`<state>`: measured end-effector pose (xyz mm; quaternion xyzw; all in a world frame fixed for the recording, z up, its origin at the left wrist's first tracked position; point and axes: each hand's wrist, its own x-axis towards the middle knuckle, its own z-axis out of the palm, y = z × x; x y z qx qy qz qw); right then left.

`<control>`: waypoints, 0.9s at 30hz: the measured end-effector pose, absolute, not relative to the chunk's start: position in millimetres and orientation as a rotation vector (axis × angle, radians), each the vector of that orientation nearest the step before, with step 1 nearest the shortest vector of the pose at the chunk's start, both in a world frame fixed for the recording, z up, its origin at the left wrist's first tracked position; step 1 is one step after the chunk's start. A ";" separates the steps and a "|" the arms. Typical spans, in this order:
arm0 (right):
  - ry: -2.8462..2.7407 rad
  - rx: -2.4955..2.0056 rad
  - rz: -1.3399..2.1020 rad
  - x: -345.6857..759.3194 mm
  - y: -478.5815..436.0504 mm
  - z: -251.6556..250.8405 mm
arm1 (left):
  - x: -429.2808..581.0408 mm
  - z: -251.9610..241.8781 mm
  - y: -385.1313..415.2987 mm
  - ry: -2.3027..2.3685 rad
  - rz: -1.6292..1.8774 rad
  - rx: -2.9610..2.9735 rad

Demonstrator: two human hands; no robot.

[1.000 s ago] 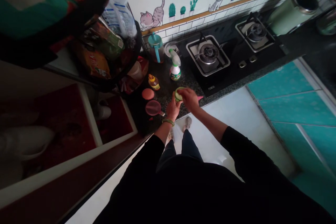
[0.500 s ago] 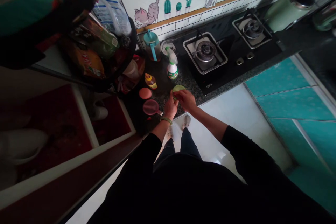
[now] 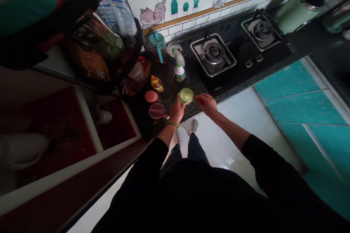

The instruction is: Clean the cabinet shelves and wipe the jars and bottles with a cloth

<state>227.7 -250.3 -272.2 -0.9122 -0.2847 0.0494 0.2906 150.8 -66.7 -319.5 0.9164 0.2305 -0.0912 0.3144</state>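
Observation:
My left hand [image 3: 177, 111], with a green bangle at the wrist, is wrapped around the near left side of a small round green container [image 3: 186, 95] at the counter's front edge. The container's top is pale green. My right hand [image 3: 207, 104] is just to the right of it, fingers pinched together near its rim. A speck of red shows at those fingertips, too small to name. Left of my left hand lie a pink round dish-like piece with a light handle [image 3: 156, 110] and a salmon-pink round thing [image 3: 151, 96].
Behind the container stand a spray bottle [image 3: 179, 71], a yellow-capped brown bottle [image 3: 156, 84] and a blue-lidded pitcher [image 3: 158, 46]. A gas hob [image 3: 214, 54] lies to the right, with a green metal vessel [image 3: 298, 11] beyond. A loaded rack [image 3: 138, 43] borders the left.
My right hand has moved off the container's top to the right, uncovering its pale green surface. My left hand keeps hold of the container in about the same place.

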 end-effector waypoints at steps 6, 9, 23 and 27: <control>-0.838 -2.379 0.145 211.7 -202.6 -271.1 | 149.9 -317.2 -67.3 0.613 -0.308 2.449; -0.883 -2.466 0.188 206.2 -185.8 -276.0 | 149.2 -316.3 -67.5 0.617 -0.313 2.461; -0.570 -2.490 0.087 234.0 -202.9 -283.0 | 147.7 -314.3 -72.2 0.662 -0.249 2.426; -0.609 -2.524 0.136 197.8 -198.7 -283.2 | 149.7 -316.3 -68.1 0.639 -0.305 2.431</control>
